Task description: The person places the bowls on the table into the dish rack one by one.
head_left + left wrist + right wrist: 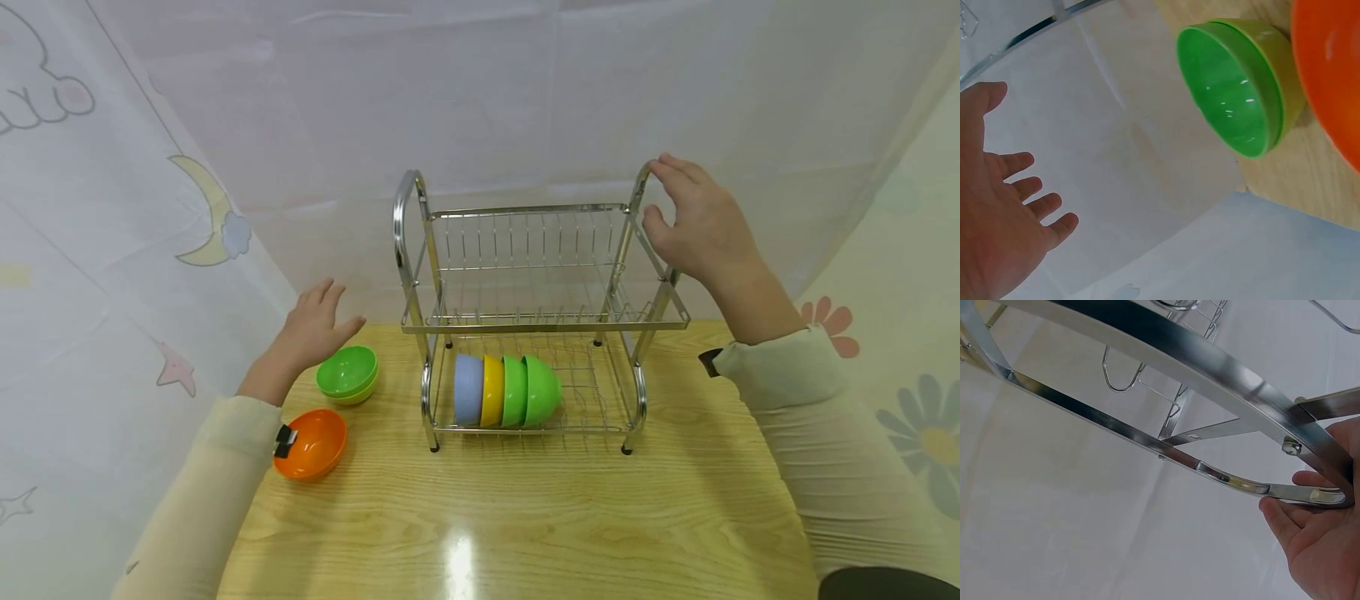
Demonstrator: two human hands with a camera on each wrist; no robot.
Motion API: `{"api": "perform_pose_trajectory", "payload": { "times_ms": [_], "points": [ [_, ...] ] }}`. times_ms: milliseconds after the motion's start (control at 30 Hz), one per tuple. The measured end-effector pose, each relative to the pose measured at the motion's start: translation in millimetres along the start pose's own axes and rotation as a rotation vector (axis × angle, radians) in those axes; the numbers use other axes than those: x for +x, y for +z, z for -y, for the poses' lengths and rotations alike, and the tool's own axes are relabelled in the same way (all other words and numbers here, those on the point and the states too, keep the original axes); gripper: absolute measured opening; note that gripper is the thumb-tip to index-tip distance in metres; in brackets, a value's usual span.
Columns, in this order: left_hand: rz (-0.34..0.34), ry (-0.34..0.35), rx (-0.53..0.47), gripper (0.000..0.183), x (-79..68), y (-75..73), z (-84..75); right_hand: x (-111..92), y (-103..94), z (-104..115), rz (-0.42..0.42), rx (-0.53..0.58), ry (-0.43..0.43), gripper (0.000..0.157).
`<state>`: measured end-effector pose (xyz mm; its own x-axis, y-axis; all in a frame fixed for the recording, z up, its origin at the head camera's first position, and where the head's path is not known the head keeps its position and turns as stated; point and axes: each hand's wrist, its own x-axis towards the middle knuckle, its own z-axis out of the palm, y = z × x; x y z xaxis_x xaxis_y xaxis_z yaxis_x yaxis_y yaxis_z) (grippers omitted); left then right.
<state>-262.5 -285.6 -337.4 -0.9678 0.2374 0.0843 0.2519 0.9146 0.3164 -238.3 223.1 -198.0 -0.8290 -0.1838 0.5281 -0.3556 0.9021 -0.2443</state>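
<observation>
Right hand (705, 225): fingers reach onto the top of the rack's right loop (640, 187), thumb held apart from them. Contact yes, closed grip no; how hard it presses, can't tell. Left hand (306, 335): fingers spread, holding nothing, just beyond the green bowl (347, 371) nested in a yellow-green bowl (358, 397).

Metal rack (547, 328) stands upright mid-table (600, 517). Lower tier, toward its left: blue-grey bowl (468, 390), yellow bowl (492, 392), inner green bowl (514, 392), outer green bowl (543, 392), all on edge in a row. Orange bowl (318, 446) sits near the left wrist; the black strap (285, 440) overlaps it in the head view (can't confirm touching).

Risks, my read:
- Sideways push high on that loop could tip or skid the rack. Cause: high contact, narrow feet.
- Jolt it and the row could roll or topple. Cause: they're on edge, with free wire to the right.
- Left sleeve dropping could knock the orange bowl.
- Nested pair could stick together if lifted by the top rim. Cause: close fit.
</observation>
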Motion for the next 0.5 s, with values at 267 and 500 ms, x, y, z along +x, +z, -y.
{"api": "perform_pose_trajectory", "payload": {
  "times_ms": [267, 500],
  "points": [
    [0.045, -0.041, -0.018, 0.081, -1.3, 18.1, 15.5, 0, -0.1, 0, 0.000, -0.003, 0.005, 0.056],
    [0.070, -0.065, -0.025, 0.083, -2.3, 34.5, 27.9, 0, -0.3, 0, 0.000, -0.007, -0.003, 0.057]
  ]
}}
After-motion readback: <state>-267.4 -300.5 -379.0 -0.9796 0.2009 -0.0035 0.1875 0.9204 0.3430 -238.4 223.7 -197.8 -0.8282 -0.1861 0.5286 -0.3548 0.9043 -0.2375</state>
